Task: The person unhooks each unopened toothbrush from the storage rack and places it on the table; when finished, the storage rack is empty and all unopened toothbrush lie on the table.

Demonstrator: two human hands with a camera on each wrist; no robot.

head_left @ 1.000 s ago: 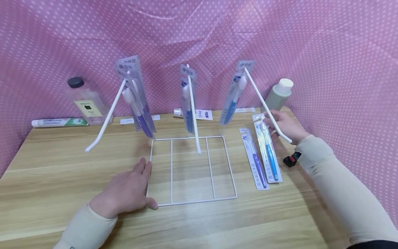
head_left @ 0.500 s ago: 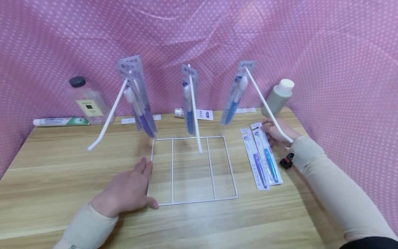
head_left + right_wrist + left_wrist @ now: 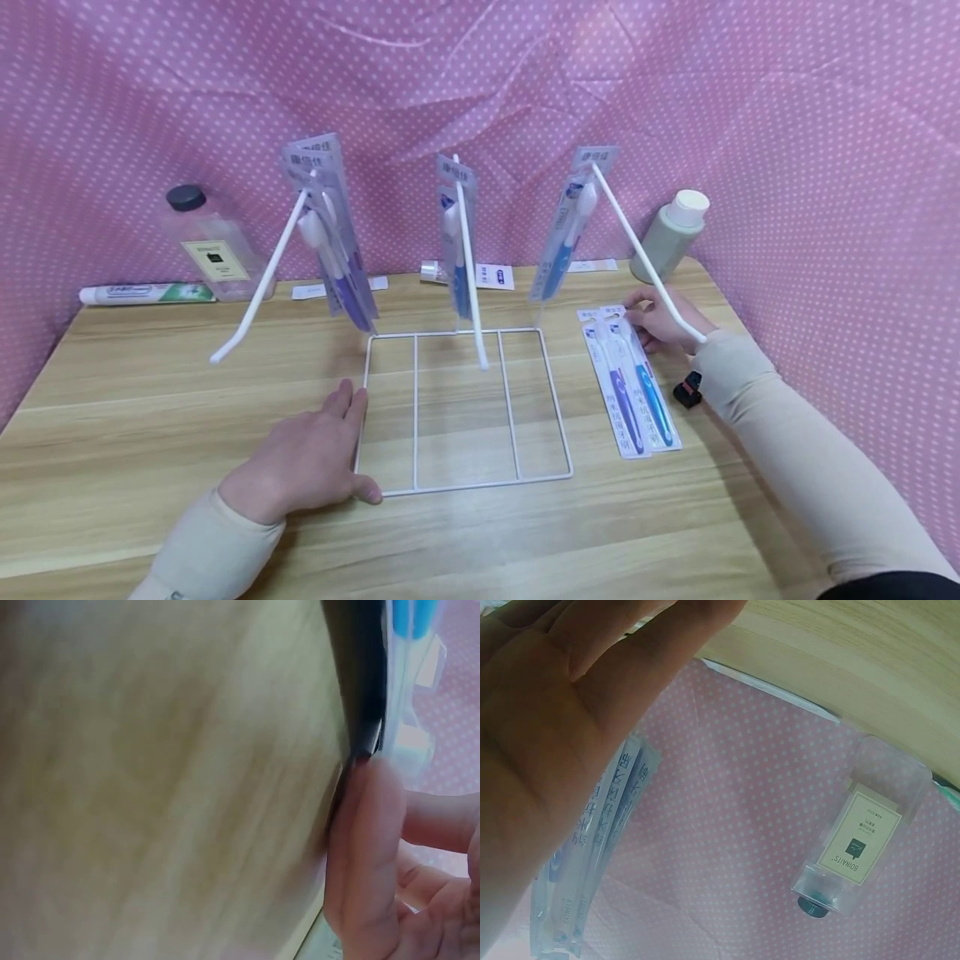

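My left hand (image 3: 300, 462) rests at the left side of a white wire rack (image 3: 465, 486), fingers stretched along the base and thumb at its front corner. In the left wrist view its fingers look straight. On the right, my right hand (image 3: 667, 321) pinches the upper right edge of a packaged blue toothbrush (image 3: 655, 408). That pack lies on the table beside a packaged purple toothbrush (image 3: 625, 408), nearly parallel and slightly overlapping. In the right wrist view the fingertips (image 3: 371, 795) meet the pack's edge. Toothbrush packs (image 3: 341, 267) hang from the rack's left prong; others hang on the middle and right prongs.
A pink bottle (image 3: 217, 258) and a toothpaste tube (image 3: 150, 293) stand and lie at the back left. Behind the rack lies another tube (image 3: 491, 277). A grey-green bottle (image 3: 667, 242) is at the back right, and a small black object (image 3: 687, 390) lies by the right wrist.
The right hand has moved the blue toothbrush pack left and toward me, turning it into line with the purple one. The left hand has stayed at the rack.
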